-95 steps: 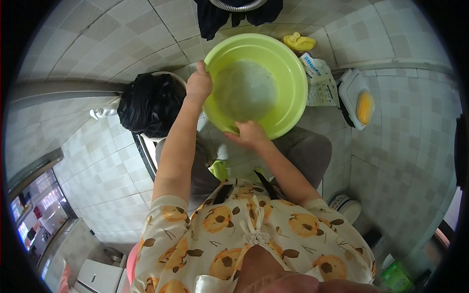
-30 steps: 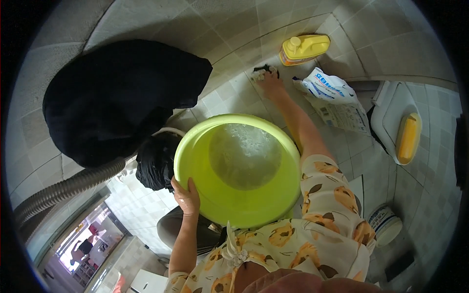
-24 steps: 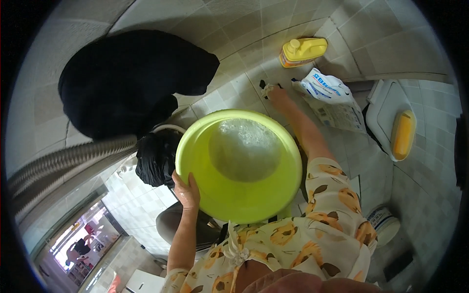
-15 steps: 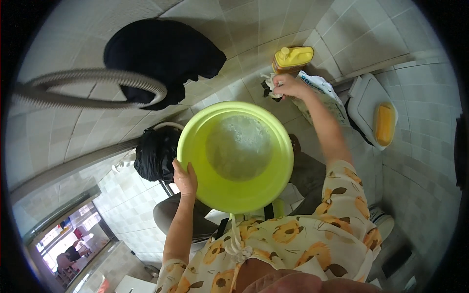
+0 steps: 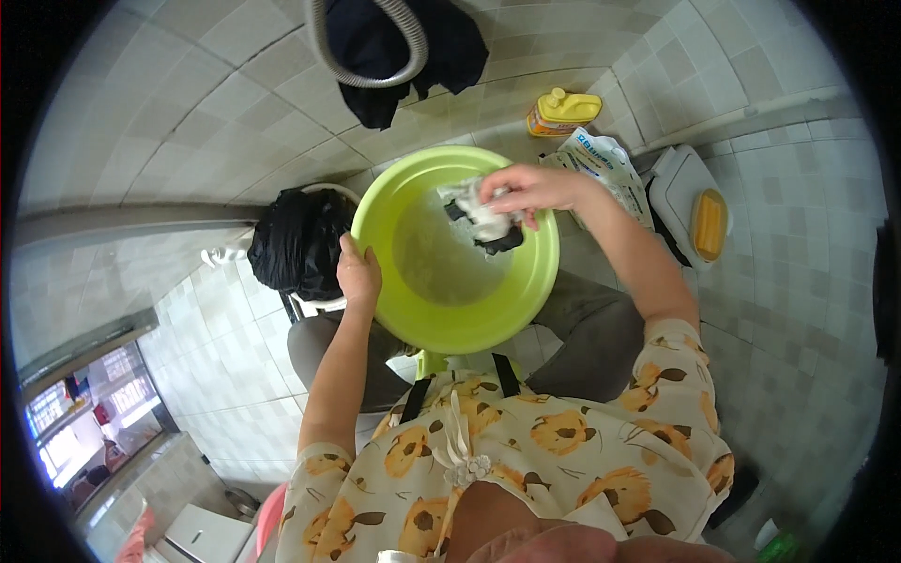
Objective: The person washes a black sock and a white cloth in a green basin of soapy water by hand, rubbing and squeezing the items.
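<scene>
Gripping the green tub by its rim with the left hand. Pinching the black-and-white cloth in the right hand inside the tub, maybe touching the cloudy water. Probably at the dipping step; next, best to push down.

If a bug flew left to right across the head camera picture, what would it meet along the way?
Black plastic bag → left hand → black-and-white cloth → yellow jug → yellow soap-like bar.

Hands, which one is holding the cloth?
The right hand holds the cloth; the left hand grips the basin by its left rim instead.
</scene>
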A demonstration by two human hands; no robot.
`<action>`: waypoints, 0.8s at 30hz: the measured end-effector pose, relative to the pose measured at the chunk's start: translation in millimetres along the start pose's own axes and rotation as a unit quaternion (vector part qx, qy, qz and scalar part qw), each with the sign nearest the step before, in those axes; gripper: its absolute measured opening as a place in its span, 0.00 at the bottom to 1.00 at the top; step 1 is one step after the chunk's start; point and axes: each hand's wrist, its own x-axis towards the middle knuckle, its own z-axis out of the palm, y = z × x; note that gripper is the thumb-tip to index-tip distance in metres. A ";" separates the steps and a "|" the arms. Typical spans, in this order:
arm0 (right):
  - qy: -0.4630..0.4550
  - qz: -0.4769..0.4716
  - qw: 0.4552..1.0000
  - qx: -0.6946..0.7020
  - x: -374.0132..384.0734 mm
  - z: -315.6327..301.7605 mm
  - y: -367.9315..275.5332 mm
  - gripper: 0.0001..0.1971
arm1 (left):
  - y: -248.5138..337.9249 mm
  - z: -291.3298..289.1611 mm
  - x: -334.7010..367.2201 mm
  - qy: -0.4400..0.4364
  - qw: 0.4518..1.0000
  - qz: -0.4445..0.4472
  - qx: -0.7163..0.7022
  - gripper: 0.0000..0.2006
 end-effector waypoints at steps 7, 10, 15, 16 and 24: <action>0.152 0.180 0.930 -0.282 106.1 21.7 103.8 0.24 | 1.1 3.5 0.4 -0.001 1.000 0.005 -0.029 0.17; 0.240 0.152 0.898 -0.335 129.9 15.6 131.2 0.24 | 4.5 2.9 -2.0 -0.007 0.999 -0.011 -0.032 0.17; 0.297 0.193 0.826 -0.439 159.1 41.9 168.2 0.23 | -1.9 3.6 -8.5 -0.011 0.998 -0.031 -0.055 0.17; 0.359 0.096 0.796 -0.477 161.3 60.2 196.2 0.27 | 2.1 4.2 -8.5 -0.017 0.996 -0.023 -0.080 0.17; 0.077 0.219 0.901 -0.366 191.2 89.0 253.8 0.23 | 7.4 12.5 -16.9 -0.008 0.994 -0.039 -0.101 0.18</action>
